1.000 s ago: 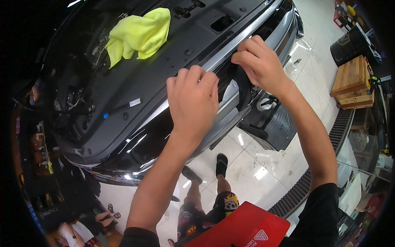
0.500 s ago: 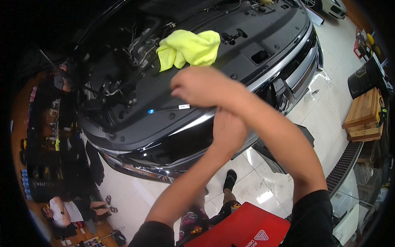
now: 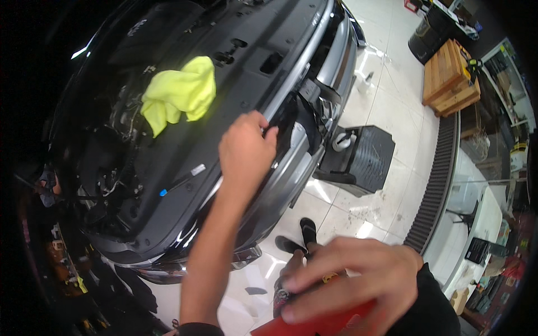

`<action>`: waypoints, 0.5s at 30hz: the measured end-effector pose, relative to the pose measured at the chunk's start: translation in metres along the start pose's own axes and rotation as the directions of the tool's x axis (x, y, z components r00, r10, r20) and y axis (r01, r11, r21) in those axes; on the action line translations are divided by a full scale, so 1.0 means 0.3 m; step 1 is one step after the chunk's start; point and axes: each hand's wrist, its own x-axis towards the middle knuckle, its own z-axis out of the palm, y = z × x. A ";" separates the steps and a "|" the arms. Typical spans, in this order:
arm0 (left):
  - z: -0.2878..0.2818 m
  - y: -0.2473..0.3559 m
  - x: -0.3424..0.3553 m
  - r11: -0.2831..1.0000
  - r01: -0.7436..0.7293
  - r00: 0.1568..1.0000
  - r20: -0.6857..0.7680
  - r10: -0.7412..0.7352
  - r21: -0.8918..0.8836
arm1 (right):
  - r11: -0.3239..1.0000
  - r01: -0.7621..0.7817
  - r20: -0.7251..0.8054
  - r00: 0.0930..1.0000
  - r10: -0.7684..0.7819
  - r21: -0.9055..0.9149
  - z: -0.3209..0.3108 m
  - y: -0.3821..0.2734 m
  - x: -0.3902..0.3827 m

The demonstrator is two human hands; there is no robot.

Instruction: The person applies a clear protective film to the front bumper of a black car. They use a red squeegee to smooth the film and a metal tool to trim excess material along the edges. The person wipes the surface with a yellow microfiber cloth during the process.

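My left hand [image 3: 248, 151] is at the chrome front trim [image 3: 293, 67] of the dark car, fingers curled; what they may hold is hidden. The yellow cloth [image 3: 179, 95] lies on the engine-bay cover [image 3: 151, 218] just beyond it. A slim blade-like tool with a blue end [image 3: 163, 192] lies on that cover, left of my wrist. My right hand [image 3: 347, 285], blurred by motion, is low in the view over a red pouch [image 3: 280, 327] at my waist, fingers apart with nothing visible between them.
A black step stool [image 3: 372, 157] with a white bottle [image 3: 340, 143] stands beside the bumper. At the right are wooden crates [image 3: 443, 78], a black barrel [image 3: 420, 47], a dark grate strip [image 3: 431, 190] and a cluttered white counter [image 3: 482, 224]. My feet [image 3: 307, 229] are on the tiled floor.
My right hand has crossed over the left, then moved down from the car to my waist, its fingers spreading. My left hand stays at the trim. The view has shifted between frames.
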 end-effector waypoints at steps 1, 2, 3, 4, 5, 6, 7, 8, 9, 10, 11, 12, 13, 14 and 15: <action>-0.005 0.009 0.022 1.000 -0.022 0.999 -0.023 0.022 -0.008 | 0.989 0.112 -0.146 0.981 -0.125 -0.094 0.039 0.008 -0.001; 0.000 0.007 0.031 0.999 -0.040 0.998 -0.050 0.039 -0.013 | 0.974 0.150 -0.154 0.972 -0.176 -0.169 0.025 0.011 -0.023; 0.016 0.003 0.039 0.994 -0.108 0.989 -0.099 0.108 0.011 | 0.954 0.177 -0.159 0.963 -0.219 -0.243 0.016 0.009 -0.039; 0.021 -0.005 0.047 0.995 -0.102 0.990 -0.100 0.102 -0.005 | 0.925 0.218 -0.162 0.947 -0.278 -0.311 0.009 0.019 -0.050; 0.017 -0.015 0.055 0.995 -0.093 0.990 -0.105 0.091 -0.018 | 0.896 0.272 -0.095 0.942 -0.323 -0.350 -0.011 0.034 -0.066; 0.020 -0.015 0.063 0.996 -0.082 0.992 -0.097 0.078 -0.039 | 0.931 0.200 -0.049 0.973 -0.225 -0.305 -0.043 0.019 -0.070; 0.030 -0.020 0.062 0.998 -0.048 0.994 -0.104 0.043 -0.046 | 0.957 0.121 -0.002 0.992 -0.126 -0.262 -0.071 0.011 -0.078; 0.039 -0.021 0.053 0.999 -0.011 0.994 -0.113 0.005 -0.052 | 0.973 0.037 0.046 0.999 -0.027 -0.227 -0.097 0.001 -0.084; 0.052 -0.008 0.042 0.997 0.024 0.993 -0.111 -0.031 -0.068 | 0.978 -0.040 0.126 0.990 0.067 -0.206 -0.136 0.009 -0.121; 0.053 0.001 0.042 0.996 0.039 0.993 -0.110 -0.047 -0.075 | 0.979 -0.105 0.176 0.975 0.136 -0.177 -0.176 0.051 -0.141; 0.049 0.011 0.041 0.995 0.056 0.992 -0.109 -0.065 -0.084 | 0.968 -0.159 0.072 0.982 0.176 -0.192 -0.194 0.131 -0.143; 0.052 0.018 0.040 0.994 0.078 0.990 -0.108 -0.087 -0.080 | 0.949 -0.206 -0.060 0.979 0.197 -0.240 -0.216 0.235 -0.160; 0.047 0.018 0.035 0.992 0.078 0.989 -0.116 -0.089 -0.101 | 0.922 -0.245 -0.149 0.967 0.208 -0.300 -0.228 0.353 -0.178; 0.055 0.021 0.034 0.989 0.075 0.989 -0.118 -0.091 -0.129 | 0.876 -0.226 -0.192 0.969 0.157 -0.427 -0.249 0.466 -0.202; 0.053 0.023 0.031 0.986 0.072 0.989 -0.121 -0.091 -0.152 | 0.817 -0.204 -0.150 0.978 0.145 -0.539 -0.263 0.550 -0.216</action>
